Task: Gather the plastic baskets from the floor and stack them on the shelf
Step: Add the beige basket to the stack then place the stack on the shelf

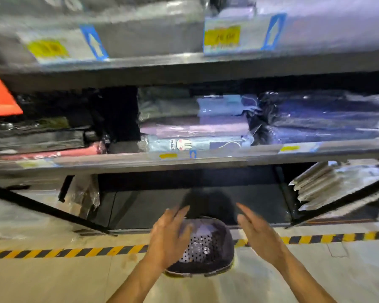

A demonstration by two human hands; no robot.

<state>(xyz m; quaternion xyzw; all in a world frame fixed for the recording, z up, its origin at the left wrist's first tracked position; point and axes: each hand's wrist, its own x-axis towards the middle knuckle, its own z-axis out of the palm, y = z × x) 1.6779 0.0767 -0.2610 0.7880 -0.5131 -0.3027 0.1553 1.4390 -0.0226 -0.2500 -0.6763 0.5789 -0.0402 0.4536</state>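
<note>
A dark perforated plastic basket [202, 248] lies upside down on the floor, right in front of the lowest shelf [184, 206]. My left hand [170, 235] hovers over its left side with fingers straight and spread. My right hand [256, 232] is held to the basket's right, fingers straight, apart from it. Neither hand holds anything. Whether the left hand touches the basket is unclear because of blur. The bottom shelf bay behind the basket is a dark bare board.
Yellow-black hazard tape [74, 251] runs across the pale floor. The middle shelf [206, 159] holds wrapped folded textiles [195, 127]. Flat packs [315, 182] lean at the lower right. Black diagonal braces [42, 208] flank the bottom bay. An orange sign [0, 95] juts in at left.
</note>
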